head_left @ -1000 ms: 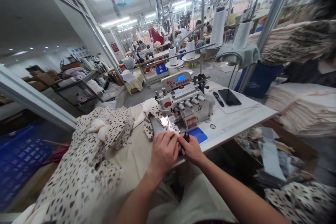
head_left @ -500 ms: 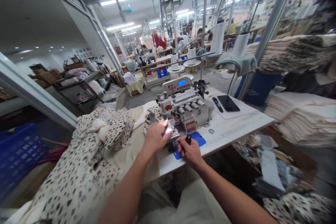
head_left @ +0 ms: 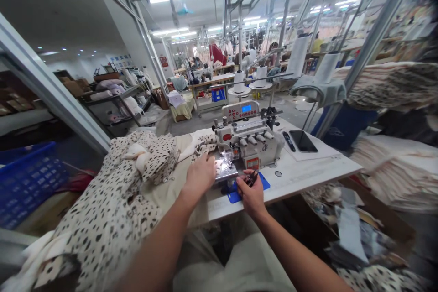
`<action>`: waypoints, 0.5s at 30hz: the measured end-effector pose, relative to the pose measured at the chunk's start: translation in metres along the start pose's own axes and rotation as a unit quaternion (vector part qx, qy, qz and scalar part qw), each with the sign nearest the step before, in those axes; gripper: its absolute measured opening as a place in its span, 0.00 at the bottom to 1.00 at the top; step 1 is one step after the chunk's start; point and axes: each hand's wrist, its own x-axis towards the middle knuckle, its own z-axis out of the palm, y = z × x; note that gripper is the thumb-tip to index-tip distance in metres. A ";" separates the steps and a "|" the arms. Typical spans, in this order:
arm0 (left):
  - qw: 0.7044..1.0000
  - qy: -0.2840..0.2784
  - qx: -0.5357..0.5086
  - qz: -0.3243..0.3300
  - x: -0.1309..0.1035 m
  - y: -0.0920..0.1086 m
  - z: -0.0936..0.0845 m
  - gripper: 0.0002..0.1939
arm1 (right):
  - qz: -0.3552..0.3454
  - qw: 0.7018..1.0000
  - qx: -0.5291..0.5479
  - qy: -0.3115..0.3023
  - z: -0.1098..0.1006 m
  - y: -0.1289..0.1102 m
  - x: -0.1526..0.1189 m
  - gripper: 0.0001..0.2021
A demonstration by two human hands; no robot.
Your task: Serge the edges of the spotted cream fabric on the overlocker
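Clutching dark thread snips, the right hand lies at 6 o'clock from the overlock machine; at 8 o'clock the left hand reaches to spotted fabric at the machine's 9 o'clock side, its grip impossible to tell. Farther out at 9 o'clock stands a blue lattice basket, contents indistinct. At 4 o'clock, a cardboard box holds crumpled fabric scraps, some pale blue-grey.
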 end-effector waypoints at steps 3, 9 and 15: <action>0.999 -0.013 0.030 -0.042 -0.008 -0.003 -0.004 0.20 | -0.067 0.979 -0.191 0.007 -0.006 -0.011 0.003 0.19; 0.994 -0.104 0.001 -0.044 -0.038 -0.012 -0.008 0.28 | -0.290 0.843 -0.445 -0.087 -0.011 -0.047 -0.005 0.15; 0.951 -0.196 -0.141 0.195 -0.079 0.005 -0.011 0.22 | -0.301 0.787 -0.366 -0.394 -0.001 -0.070 -0.008 0.17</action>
